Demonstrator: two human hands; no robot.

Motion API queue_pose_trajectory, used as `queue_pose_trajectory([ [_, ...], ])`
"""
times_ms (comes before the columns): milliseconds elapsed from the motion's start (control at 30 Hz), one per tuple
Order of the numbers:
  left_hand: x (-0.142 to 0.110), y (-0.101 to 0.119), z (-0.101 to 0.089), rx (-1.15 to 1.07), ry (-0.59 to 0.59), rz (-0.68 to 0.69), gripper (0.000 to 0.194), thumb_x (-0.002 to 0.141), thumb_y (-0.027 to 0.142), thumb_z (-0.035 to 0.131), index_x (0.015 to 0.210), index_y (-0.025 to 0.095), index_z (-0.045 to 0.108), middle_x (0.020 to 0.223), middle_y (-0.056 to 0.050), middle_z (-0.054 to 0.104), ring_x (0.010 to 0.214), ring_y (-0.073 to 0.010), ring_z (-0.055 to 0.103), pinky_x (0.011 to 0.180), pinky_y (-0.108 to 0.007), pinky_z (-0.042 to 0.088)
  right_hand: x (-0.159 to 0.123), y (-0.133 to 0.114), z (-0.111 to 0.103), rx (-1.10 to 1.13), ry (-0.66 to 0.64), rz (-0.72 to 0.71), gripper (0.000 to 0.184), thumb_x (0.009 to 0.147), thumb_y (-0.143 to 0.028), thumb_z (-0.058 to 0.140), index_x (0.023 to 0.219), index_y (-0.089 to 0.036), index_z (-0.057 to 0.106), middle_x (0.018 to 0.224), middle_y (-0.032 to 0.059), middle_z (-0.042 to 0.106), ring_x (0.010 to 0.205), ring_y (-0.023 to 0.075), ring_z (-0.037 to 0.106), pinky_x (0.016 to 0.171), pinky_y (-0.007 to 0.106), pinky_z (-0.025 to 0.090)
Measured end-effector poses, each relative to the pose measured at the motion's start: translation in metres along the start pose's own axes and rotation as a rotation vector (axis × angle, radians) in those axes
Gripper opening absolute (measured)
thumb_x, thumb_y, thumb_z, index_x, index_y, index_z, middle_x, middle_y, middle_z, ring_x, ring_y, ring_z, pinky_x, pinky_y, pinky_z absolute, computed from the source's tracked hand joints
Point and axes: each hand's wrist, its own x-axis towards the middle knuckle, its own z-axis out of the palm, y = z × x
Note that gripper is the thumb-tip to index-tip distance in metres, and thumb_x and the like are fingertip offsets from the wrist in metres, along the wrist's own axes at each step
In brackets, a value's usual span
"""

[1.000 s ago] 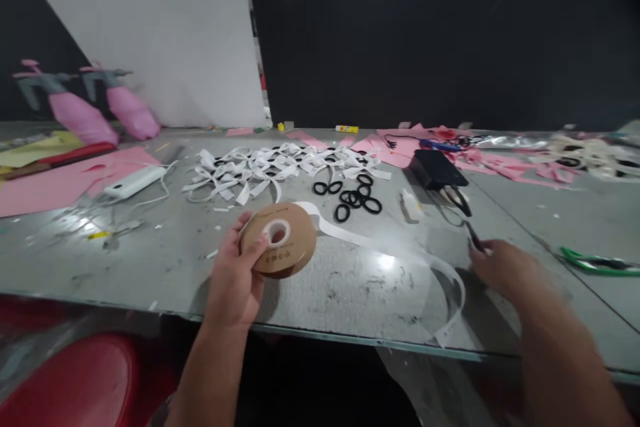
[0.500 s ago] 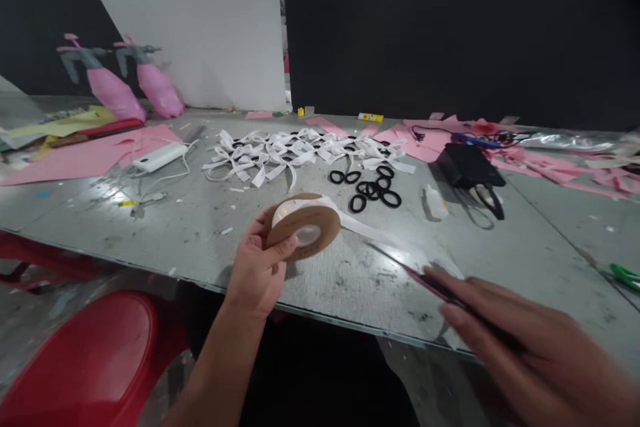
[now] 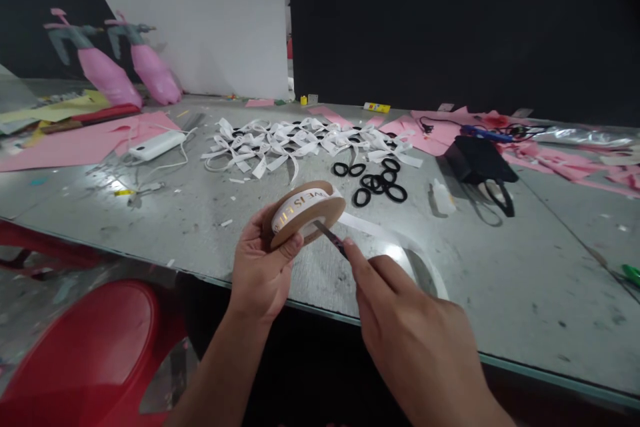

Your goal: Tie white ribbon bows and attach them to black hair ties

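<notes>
My left hand (image 3: 265, 260) grips a cardboard spool of white ribbon (image 3: 320, 203) at its left side, thumb on the near face; gold lettering shows on the ribbon. A loose ribbon tail (image 3: 385, 230) runs right from the spool and curves toward the table's front edge, partly behind my right hand. My right hand (image 3: 400, 313) is closed around a slim, dark, pointed tool (image 3: 331, 235). Its metal tip is in front of the spool's centre hole; whether they touch I cannot tell. Past the spool lie several black hair ties (image 3: 377, 183) and a pile of white ribbon bows (image 3: 280, 140).
A small white bottle (image 3: 443, 199) and a black box (image 3: 477, 160) stand right of the hair ties. Pink paper (image 3: 75, 147), a white power strip (image 3: 157, 145) and pink spray bottles (image 3: 155, 73) are left. A red stool (image 3: 90, 340) sits below the front edge (image 3: 200, 277).
My right hand has swung left from the right side, bringing the tool's tip to the spool. The left hand has tilted the spool, showing more lettering. The view has shifted slightly.
</notes>
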Motion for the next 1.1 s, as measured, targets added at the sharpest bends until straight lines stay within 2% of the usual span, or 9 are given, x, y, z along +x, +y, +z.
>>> queue_pose_trajectory([
  [133,-0.003,-0.001,0.002,0.029,0.046,0.01,0.044,0.059,0.011,0.087,0.096,0.029,0.071,0.107,0.001,0.072,0.109,-0.0245,0.064,0.097,-0.043,0.053,0.003,-0.013,-0.001,-0.039,-0.12,0.039,0.05,0.087,-0.005,0.041,0.134,-0.01,0.06,0.073,0.0041,0.066,0.038,0.0111,0.052,0.037,0.029,0.024],
  [267,-0.002,-0.003,0.002,0.029,0.072,0.015,0.046,0.059,0.012,0.087,0.098,0.03,0.071,0.103,0.002,0.072,0.11,-0.0248,0.064,0.096,-0.044,0.053,0.003,-0.018,0.003,0.035,-0.199,0.09,0.054,0.085,-0.006,0.045,0.137,-0.014,0.057,0.081,0.0062,0.07,0.042,0.0117,0.055,0.037,0.026,0.025],
  [367,0.0,-0.005,0.001,0.007,0.084,0.056,0.046,0.06,0.014,0.088,0.098,0.031,0.07,0.102,0.003,0.072,0.109,-0.0236,0.064,0.094,-0.042,0.054,0.003,-0.019,0.006,0.14,-0.254,0.134,0.055,0.085,-0.007,0.047,0.139,-0.016,0.055,0.086,0.0074,0.071,0.046,0.0123,0.058,0.039,0.024,0.03],
  [467,0.001,-0.006,0.001,-0.012,0.094,0.093,0.046,0.06,0.013,0.087,0.098,0.032,0.071,0.102,0.003,0.072,0.107,-0.0215,0.065,0.091,-0.038,0.055,0.006,-0.02,0.006,0.261,-0.308,0.171,0.054,0.087,-0.008,0.047,0.139,-0.017,0.055,0.088,0.0084,0.072,0.052,0.014,0.062,0.045,0.024,0.04],
  [567,0.002,-0.006,0.0,-0.013,0.1,0.102,0.047,0.061,0.012,0.087,0.1,0.033,0.071,0.106,0.004,0.072,0.109,-0.0216,0.064,0.092,-0.038,0.055,0.01,-0.019,0.004,0.372,-0.334,0.194,0.052,0.088,-0.009,0.046,0.138,-0.018,0.057,0.09,0.0088,0.072,0.059,0.0179,0.066,0.053,0.029,0.049],
  [700,0.004,-0.005,-0.001,-0.004,0.096,0.105,0.048,0.062,0.013,0.087,0.1,0.036,0.07,0.112,0.005,0.07,0.118,-0.024,0.06,0.094,-0.042,0.054,0.013,-0.018,0.003,0.477,-0.355,0.212,0.051,0.09,-0.01,0.043,0.138,-0.017,0.057,0.091,0.0099,0.072,0.067,0.0217,0.068,0.06,0.035,0.053],
  [967,0.006,-0.011,-0.007,-0.012,0.139,0.059,0.05,0.062,0.02,0.089,0.102,0.041,0.07,0.115,0.007,0.071,0.118,-0.0225,0.06,0.094,-0.04,0.054,0.018,-0.013,0.002,0.669,-0.41,0.219,0.049,0.091,-0.014,0.04,0.138,-0.013,0.056,0.092,0.0119,0.071,0.078,0.0235,0.068,0.071,0.039,0.053],
  [1100,0.007,-0.012,-0.008,-0.003,0.103,0.055,0.052,0.063,0.023,0.088,0.106,0.044,0.069,0.117,0.007,0.071,0.122,-0.0245,0.058,0.097,-0.044,0.053,0.021,-0.011,-0.001,0.701,-0.425,0.218,0.049,0.091,-0.015,0.04,0.137,-0.014,0.057,0.092,0.0115,0.072,0.078,0.023,0.068,0.071,0.038,0.052],
])
